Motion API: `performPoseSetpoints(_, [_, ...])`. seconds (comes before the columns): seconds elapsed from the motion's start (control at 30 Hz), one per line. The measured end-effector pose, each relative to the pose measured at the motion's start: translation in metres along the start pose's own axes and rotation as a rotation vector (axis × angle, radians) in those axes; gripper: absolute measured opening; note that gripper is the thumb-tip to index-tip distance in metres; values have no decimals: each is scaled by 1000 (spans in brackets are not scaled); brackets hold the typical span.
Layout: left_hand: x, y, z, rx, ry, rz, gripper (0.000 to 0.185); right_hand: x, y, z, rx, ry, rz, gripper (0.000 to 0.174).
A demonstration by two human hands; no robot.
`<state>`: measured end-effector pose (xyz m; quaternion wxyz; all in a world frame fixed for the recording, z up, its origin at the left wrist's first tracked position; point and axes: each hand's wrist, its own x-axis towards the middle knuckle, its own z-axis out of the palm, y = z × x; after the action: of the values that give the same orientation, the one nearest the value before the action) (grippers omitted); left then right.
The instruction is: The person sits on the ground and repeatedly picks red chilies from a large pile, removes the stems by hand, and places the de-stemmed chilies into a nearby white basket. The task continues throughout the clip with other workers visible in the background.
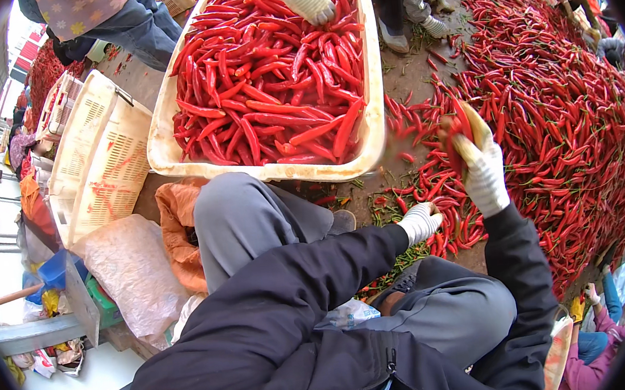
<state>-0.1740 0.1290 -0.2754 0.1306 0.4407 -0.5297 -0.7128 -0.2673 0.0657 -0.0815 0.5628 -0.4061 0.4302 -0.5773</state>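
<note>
My right hand (pixel 483 171), in a white glove with yellowed fingers, is raised above the ground with several red chilli peppers (pixel 463 120) in its grip; motion blurs them. Lower down, my left hand (pixel 420 223), in a striped white glove, is at the loose chilli peppers (pixel 451 224) between my feet. Its fingers are curled, and whether they hold a pepper is hidden. Green stems (pixel 407 259) litter the ground below it. Ahead of my knees stands a whitish plastic crate (pixel 266 171) full of red chilli peppers (pixel 269 87).
A co-worker's gloved hand (pixel 306 0) reaches into the crate. A large chilli heap (pixel 553 146) rises to the right, with people around it. At left are stacked perforated crates (pixel 104 168), a whitish sack (pixel 130 272) and an orange mesh sack (pixel 175 223).
</note>
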Motion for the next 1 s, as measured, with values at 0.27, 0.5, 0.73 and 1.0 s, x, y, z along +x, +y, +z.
performPoseSetpoints(0.27, [-18,63,-12,-357,-20,44,17,71,-31,103,-23,-148,-69,53])
performPoseSetpoints(0.5, [-32,104,-27,-874,-162,69,51,19,-37,1,-268,200,-84,56])
performPoseSetpoints(0.73, [-37,91,6,-494,-159,76,31,-59,52,-64,-75,346,121,56])
performPoseSetpoints(1.0, [-33,65,11,-433,-226,58,28,-84,92,-74,67,389,227,59])
